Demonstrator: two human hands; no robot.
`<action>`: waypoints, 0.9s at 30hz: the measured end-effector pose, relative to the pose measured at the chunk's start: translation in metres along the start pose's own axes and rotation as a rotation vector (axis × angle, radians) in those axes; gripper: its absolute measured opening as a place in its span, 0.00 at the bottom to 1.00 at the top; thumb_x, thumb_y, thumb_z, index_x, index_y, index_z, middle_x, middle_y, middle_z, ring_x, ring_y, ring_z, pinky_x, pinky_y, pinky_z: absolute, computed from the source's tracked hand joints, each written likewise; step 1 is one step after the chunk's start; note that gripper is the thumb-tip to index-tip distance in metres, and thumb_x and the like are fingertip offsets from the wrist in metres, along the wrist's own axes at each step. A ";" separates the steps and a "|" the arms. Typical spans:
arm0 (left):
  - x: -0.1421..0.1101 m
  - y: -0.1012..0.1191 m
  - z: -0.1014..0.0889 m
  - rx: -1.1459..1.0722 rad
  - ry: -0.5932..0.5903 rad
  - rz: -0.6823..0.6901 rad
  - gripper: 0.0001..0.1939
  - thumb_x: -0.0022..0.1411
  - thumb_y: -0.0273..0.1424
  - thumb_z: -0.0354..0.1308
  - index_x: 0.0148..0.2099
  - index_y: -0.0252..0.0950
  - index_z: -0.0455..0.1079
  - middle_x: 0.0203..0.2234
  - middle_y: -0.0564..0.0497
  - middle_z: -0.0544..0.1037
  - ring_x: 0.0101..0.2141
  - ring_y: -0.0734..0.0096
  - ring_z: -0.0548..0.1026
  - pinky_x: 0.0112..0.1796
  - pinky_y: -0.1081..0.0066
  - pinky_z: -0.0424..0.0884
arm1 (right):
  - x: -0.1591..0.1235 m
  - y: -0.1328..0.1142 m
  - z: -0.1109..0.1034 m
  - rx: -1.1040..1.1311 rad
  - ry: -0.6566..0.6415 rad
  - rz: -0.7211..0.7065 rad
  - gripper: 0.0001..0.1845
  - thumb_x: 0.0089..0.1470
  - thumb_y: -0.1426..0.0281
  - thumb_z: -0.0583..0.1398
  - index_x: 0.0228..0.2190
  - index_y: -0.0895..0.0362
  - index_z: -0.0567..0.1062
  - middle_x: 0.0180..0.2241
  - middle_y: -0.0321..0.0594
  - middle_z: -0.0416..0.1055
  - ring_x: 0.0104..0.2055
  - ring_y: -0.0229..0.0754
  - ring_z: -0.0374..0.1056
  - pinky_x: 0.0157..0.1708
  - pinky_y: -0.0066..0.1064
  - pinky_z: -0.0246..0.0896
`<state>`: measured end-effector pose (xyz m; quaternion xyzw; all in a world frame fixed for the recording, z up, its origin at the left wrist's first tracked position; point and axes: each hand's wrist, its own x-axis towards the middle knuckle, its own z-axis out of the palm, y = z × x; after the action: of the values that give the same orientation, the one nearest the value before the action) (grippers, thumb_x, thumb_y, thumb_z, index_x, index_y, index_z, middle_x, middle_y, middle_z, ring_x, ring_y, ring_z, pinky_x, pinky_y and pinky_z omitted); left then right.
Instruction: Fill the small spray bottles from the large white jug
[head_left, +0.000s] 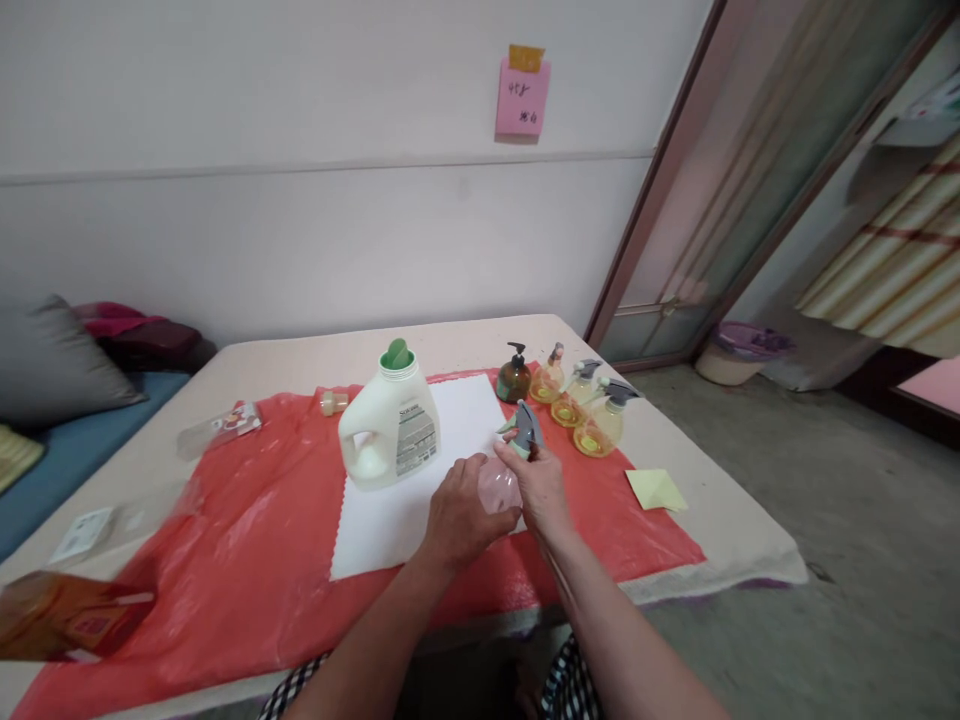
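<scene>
My left hand point(463, 510) is wrapped round the clear, pinkish body of a spray bottle point(498, 486). Its grey and pale green trigger head point(526, 430) is gripped by the fingers of my right hand point(541, 490). Whether the head is seated on the bottle's neck I cannot tell, as my fingers cover the joint. To the left of my hands stands a large white detergent jug point(394, 425), upright, with a green spout point(397, 355) in its mouth. Beneath lies a white sheet point(375, 540) with a scalloped edge.
Behind my right hand stand an amber pump bottle point(514, 380) and several spray bottles point(598, 430) with yellow liquid. A red plastic sheet point(255, 560) covers much of the table. Left are a cap point(333, 402), clear packaging point(217, 428) and an orange pouch point(71, 615); right, yellow paper point(655, 489).
</scene>
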<state>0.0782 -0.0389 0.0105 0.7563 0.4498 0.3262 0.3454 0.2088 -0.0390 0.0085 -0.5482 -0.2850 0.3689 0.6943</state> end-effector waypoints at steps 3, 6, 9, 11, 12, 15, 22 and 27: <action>0.002 0.004 -0.002 -0.062 -0.037 -0.067 0.32 0.46 0.38 0.70 0.54 0.40 0.68 0.45 0.45 0.75 0.46 0.53 0.73 0.49 0.58 0.67 | 0.001 0.002 -0.001 0.012 0.043 0.014 0.26 0.36 0.56 0.74 0.36 0.56 0.80 0.35 0.38 0.80 0.39 0.44 0.72 0.44 0.37 0.64; 0.006 0.006 -0.007 -0.138 -0.090 -0.142 0.32 0.44 0.37 0.71 0.52 0.39 0.69 0.43 0.47 0.76 0.43 0.57 0.73 0.46 0.61 0.66 | 0.004 0.002 -0.003 0.061 0.026 0.060 0.26 0.34 0.57 0.75 0.36 0.56 0.81 0.34 0.38 0.80 0.36 0.43 0.72 0.42 0.36 0.65; 0.010 0.003 -0.012 -0.313 -0.187 -0.211 0.30 0.43 0.36 0.71 0.50 0.38 0.70 0.36 0.52 0.75 0.38 0.63 0.71 0.41 0.65 0.66 | 0.007 -0.004 -0.005 0.149 -0.080 0.127 0.27 0.33 0.57 0.75 0.36 0.56 0.80 0.30 0.38 0.79 0.32 0.43 0.72 0.38 0.37 0.67; 0.011 -0.001 -0.015 -0.532 -0.288 -0.252 0.28 0.44 0.37 0.70 0.49 0.37 0.70 0.33 0.54 0.74 0.35 0.67 0.70 0.38 0.68 0.65 | 0.008 -0.010 -0.008 0.212 -0.178 0.168 0.28 0.32 0.57 0.76 0.36 0.56 0.80 0.29 0.40 0.79 0.31 0.44 0.73 0.37 0.38 0.70; 0.011 -0.001 -0.016 -0.647 -0.344 -0.268 0.27 0.45 0.38 0.69 0.48 0.36 0.71 0.32 0.54 0.74 0.34 0.68 0.70 0.37 0.68 0.65 | 0.007 -0.013 -0.009 0.239 -0.223 0.184 0.27 0.31 0.57 0.76 0.34 0.56 0.80 0.30 0.41 0.79 0.31 0.45 0.74 0.37 0.39 0.71; 0.009 0.000 -0.019 -0.914 -0.471 -0.300 0.24 0.48 0.38 0.68 0.47 0.34 0.71 0.34 0.52 0.75 0.32 0.70 0.71 0.35 0.70 0.65 | 0.007 -0.017 -0.013 0.301 -0.314 0.215 0.25 0.33 0.56 0.76 0.31 0.57 0.80 0.33 0.47 0.80 0.34 0.49 0.76 0.38 0.42 0.73; 0.003 0.008 -0.029 -1.059 -0.607 -0.391 0.23 0.44 0.35 0.68 0.44 0.34 0.74 0.33 0.49 0.76 0.32 0.68 0.73 0.36 0.69 0.66 | 0.035 -0.013 -0.036 0.419 -0.141 0.057 0.19 0.46 0.48 0.67 0.31 0.49 0.77 0.35 0.40 0.78 0.47 0.47 0.74 0.54 0.49 0.69; 0.010 -0.001 -0.051 -0.967 -0.488 -0.332 0.21 0.45 0.29 0.67 0.44 0.35 0.71 0.34 0.51 0.75 0.33 0.70 0.72 0.35 0.72 0.63 | 0.062 -0.014 -0.064 0.287 0.062 -0.084 0.23 0.49 0.43 0.60 0.32 0.49 0.72 0.36 0.38 0.76 0.39 0.43 0.72 0.47 0.47 0.70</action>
<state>0.0401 -0.0180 0.0398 0.4845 0.2691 0.2522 0.7933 0.2981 -0.0249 0.0060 -0.4419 -0.2306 0.3594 0.7889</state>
